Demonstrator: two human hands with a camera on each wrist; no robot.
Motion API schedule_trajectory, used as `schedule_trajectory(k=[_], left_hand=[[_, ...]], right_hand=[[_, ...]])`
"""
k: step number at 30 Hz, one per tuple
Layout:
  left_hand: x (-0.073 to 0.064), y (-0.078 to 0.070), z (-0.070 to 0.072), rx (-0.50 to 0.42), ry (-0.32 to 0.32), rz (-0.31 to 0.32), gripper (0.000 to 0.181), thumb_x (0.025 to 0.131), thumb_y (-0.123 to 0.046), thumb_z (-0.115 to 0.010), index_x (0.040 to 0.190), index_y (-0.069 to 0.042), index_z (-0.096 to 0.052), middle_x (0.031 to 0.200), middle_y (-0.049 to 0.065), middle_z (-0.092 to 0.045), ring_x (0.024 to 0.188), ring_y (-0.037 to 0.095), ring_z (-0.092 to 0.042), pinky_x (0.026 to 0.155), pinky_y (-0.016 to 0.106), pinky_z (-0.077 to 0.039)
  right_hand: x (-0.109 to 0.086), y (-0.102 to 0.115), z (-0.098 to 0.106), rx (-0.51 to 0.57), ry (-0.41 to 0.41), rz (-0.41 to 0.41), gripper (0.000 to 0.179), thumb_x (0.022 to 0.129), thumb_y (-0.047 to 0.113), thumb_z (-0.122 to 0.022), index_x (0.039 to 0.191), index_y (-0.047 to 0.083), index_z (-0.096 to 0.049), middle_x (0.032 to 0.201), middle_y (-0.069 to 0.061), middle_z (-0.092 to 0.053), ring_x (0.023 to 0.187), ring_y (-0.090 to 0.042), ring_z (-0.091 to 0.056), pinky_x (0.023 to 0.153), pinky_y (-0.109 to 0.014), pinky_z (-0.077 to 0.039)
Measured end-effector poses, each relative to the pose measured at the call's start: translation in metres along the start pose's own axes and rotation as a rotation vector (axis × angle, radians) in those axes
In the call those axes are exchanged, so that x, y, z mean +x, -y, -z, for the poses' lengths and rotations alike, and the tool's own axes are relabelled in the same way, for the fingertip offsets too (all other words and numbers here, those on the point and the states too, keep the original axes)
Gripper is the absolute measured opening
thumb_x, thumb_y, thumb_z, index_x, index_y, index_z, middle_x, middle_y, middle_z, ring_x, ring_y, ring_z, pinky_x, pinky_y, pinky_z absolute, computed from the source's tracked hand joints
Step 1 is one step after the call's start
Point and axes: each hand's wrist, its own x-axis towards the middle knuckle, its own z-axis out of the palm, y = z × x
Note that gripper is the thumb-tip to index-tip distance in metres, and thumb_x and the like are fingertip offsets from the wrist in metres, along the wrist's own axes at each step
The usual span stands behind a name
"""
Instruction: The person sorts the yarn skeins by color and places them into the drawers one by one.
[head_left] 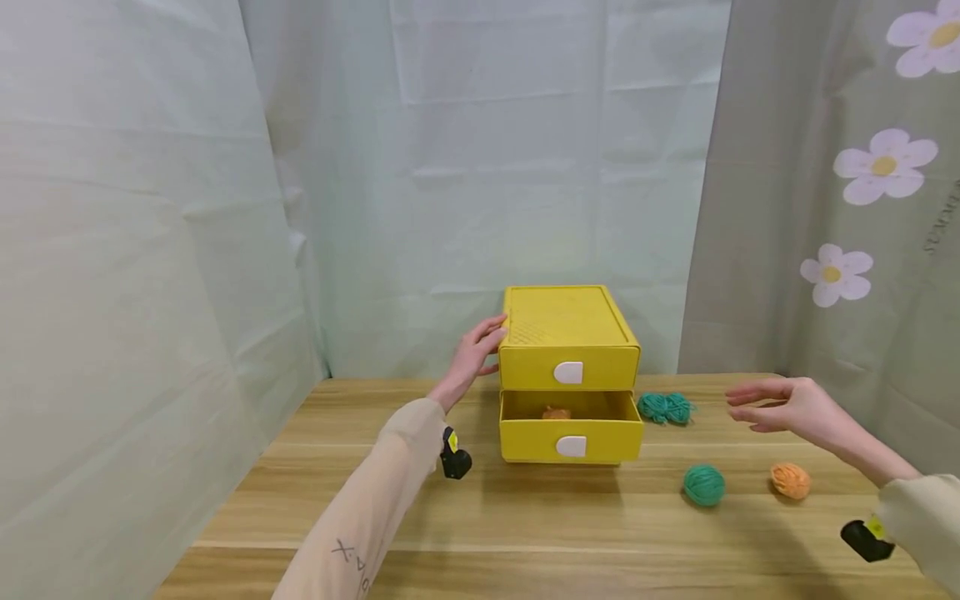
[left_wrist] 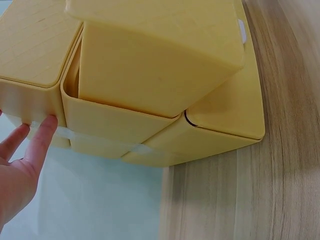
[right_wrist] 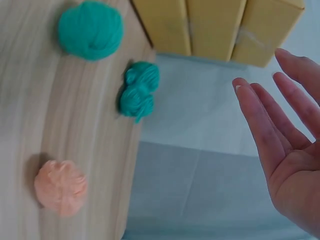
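Drawer unit [head_left: 567,333] on table [head_left: 562,542]; curtain [head_left: 510,167] behind it. Left hand [head_left: 476,350] at unit's left side, touching; right hand [head_left: 791,406] well to its right. Skein [head_left: 666,407] just right of unit; first yarn ball [head_left: 703,486] forward-right of unit; second yarn ball [head_left: 791,481] farther right. Small object [head_left: 556,413] inside unit's pulled-out drawer [head_left: 525,442].

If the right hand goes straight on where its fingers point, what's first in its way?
Probably the near side of the yellow drawer unit; the green yarn bundle looks lower, though depth is unclear.
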Motion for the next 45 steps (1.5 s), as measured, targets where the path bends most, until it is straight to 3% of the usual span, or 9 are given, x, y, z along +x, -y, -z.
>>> schedule_trajectory(k=[8,13,26,36,41,45], left_hand=[[-0.015,-0.026,-0.005,0.014,0.032,-0.015,0.047,0.095,-0.022,-0.047,0.137,-0.004,-0.038,0.131,0.016,-0.040,0.105,0.032,-0.049,0.078,0.045,-0.046],[-0.017,-0.029,-0.006,0.010,0.034,-0.006,0.046,0.096,-0.023,-0.047,0.138,-0.006,-0.038,0.132,0.015,-0.040,0.106,0.032,-0.048,0.080,0.045,-0.045],[-0.015,-0.027,-0.005,0.006,0.024,0.006,0.045,0.096,-0.022,-0.047,0.138,-0.007,-0.039,0.132,0.015,-0.041,0.106,0.032,-0.049,0.080,0.044,-0.045],[-0.015,-0.027,-0.005,0.017,0.034,-0.014,0.046,0.096,-0.023,-0.047,0.137,-0.005,-0.039,0.130,0.016,-0.042,0.105,0.032,-0.050,0.079,0.044,-0.046],[-0.003,-0.009,-0.002,0.004,0.018,-0.021,0.048,0.093,-0.030,-0.051,0.136,-0.012,-0.043,0.128,0.013,-0.044,0.103,0.030,-0.051,0.077,0.044,-0.047],[0.001,0.000,-0.001,0.008,-0.002,-0.024,0.046,0.092,-0.032,-0.052,0.135,-0.015,-0.046,0.126,0.009,-0.046,0.102,0.028,-0.052,0.076,0.043,-0.047]], right_hand=[[-0.007,-0.019,0.005,-0.029,0.024,0.020,0.036,0.084,0.009,-0.065,0.112,-0.011,-0.056,0.098,-0.002,-0.065,0.080,-0.015,-0.063,0.064,-0.028,-0.051],[-0.013,-0.028,0.008,-0.054,0.034,0.005,0.034,0.084,0.010,-0.065,0.112,-0.009,-0.058,0.099,0.002,-0.065,0.081,-0.012,-0.063,0.065,-0.027,-0.050],[-0.026,-0.055,0.020,-0.183,0.019,-0.110,0.047,0.081,0.020,-0.069,0.115,-0.010,-0.055,0.104,-0.017,-0.062,0.083,-0.004,-0.059,0.066,-0.024,-0.048],[-0.033,-0.078,0.024,-0.211,0.084,-0.185,0.052,0.082,0.025,-0.068,0.118,-0.010,-0.053,0.111,-0.023,-0.057,0.088,-0.004,-0.056,0.066,-0.025,-0.047],[-0.037,-0.091,0.025,-0.209,0.100,-0.159,0.049,0.082,0.021,-0.068,0.116,-0.011,-0.054,0.108,-0.021,-0.058,0.088,-0.001,-0.054,0.066,-0.024,-0.047],[-0.040,-0.102,0.025,-0.162,0.125,-0.106,0.041,0.082,0.015,-0.067,0.114,-0.009,-0.056,0.103,-0.004,-0.062,0.087,0.000,-0.054,0.066,-0.023,-0.047]])
